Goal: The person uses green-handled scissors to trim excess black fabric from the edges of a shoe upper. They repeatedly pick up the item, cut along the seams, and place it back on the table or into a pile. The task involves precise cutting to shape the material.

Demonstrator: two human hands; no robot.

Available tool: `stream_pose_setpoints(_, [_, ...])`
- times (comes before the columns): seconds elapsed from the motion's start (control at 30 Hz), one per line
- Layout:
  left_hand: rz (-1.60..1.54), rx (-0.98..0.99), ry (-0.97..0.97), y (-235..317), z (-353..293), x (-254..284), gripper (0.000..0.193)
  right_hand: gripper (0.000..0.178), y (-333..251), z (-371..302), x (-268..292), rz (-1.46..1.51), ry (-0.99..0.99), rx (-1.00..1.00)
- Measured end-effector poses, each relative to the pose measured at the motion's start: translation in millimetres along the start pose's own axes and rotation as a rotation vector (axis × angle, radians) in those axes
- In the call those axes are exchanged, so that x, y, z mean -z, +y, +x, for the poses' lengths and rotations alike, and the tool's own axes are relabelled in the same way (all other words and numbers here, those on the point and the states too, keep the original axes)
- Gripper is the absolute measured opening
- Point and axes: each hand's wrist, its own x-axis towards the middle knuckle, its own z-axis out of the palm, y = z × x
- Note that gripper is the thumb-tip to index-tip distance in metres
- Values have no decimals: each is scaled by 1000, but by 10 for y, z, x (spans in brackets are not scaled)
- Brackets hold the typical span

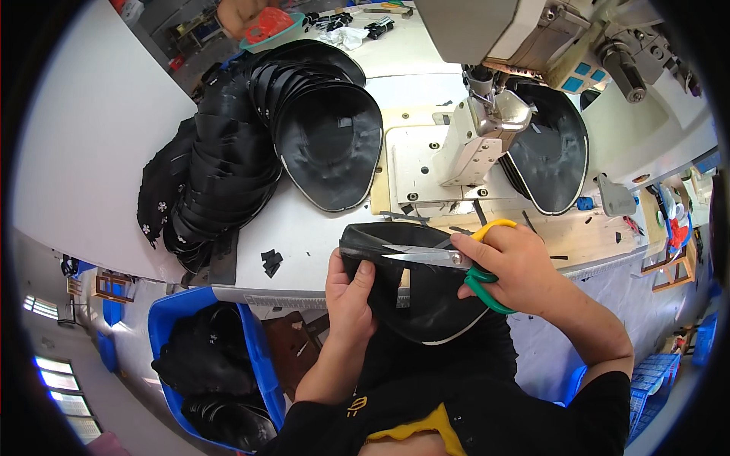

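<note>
We've got the black piece (426,292) held up at the near edge of the desk (319,228), just in front of the sewing machine (487,129). Its long axis runs roughly left-right, rounded white-edged end hanging down toward us, past the desk edge. Left hand (348,292) grips its left end, fingers wrapped shut over the material w/ thumb on top. Right hand (517,266) holds scissors (456,262), fingers closed through the yellow and green handles; blades lie almost horizontal, tips pointing left, across the top of the piece. Can't tell if the blades are open or shut.

Stack of black pieces (266,129) fills the desk's left side, well apart from the hands. Another black piece (551,148) sits behind the machine on the right. Blue bin (217,365) w/ more black pieces stands below the desk edge, left. Bare desk between stack and hands, a few black scraps (271,261) there.
</note>
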Motion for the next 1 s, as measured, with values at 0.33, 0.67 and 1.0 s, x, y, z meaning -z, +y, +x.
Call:
stream_pose_setpoints(0.33, [-135,238,-694,471,-271,-329,53,85,-41,-363,-96,894,264,-374])
stream_pose_setpoints(0.67, [1117,-638,-1016,218,448,-1906,25,57,-36,-1144,218,1264,987,-606])
stream_pose_setpoints(1.0, [1907,-615,-390,-596,1730,-2992,40,52,724,-719,422,849,1089,-682])
